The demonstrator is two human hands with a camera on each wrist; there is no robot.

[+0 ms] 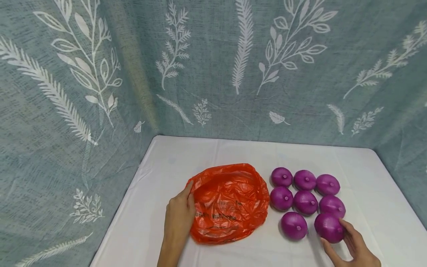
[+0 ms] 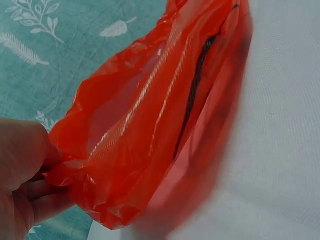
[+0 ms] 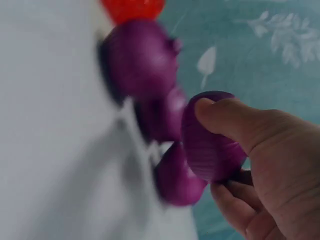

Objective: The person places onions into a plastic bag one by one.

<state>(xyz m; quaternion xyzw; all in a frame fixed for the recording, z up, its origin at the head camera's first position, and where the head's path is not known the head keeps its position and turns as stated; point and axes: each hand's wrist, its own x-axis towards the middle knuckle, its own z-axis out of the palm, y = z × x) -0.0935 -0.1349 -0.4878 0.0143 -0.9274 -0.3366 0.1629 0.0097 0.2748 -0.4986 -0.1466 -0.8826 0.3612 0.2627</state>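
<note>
An orange-red plastic bag [image 1: 230, 204] lies crumpled on the white table [image 1: 156, 222]. My left hand [image 1: 180, 213] pinches its left edge; in the left wrist view the bag [image 2: 155, 130] hangs from the hand [image 2: 27, 175] with its mouth partly agape. Several purple onions [image 1: 305, 196] sit in rows to the right of the bag. My right hand [image 1: 350, 243] grips the nearest right onion [image 1: 328, 227], thumb and fingers curled round it. The right wrist view shows that onion [image 3: 210, 145] in the hand [image 3: 250, 165], with other onions [image 3: 140, 60] behind.
A teal cloth with white leaf prints [image 1: 213, 66] walls in the table at the back and both sides. The table's left edge [image 1: 113, 226] runs close to my left hand. Bare white tabletop lies behind the bag and the onions.
</note>
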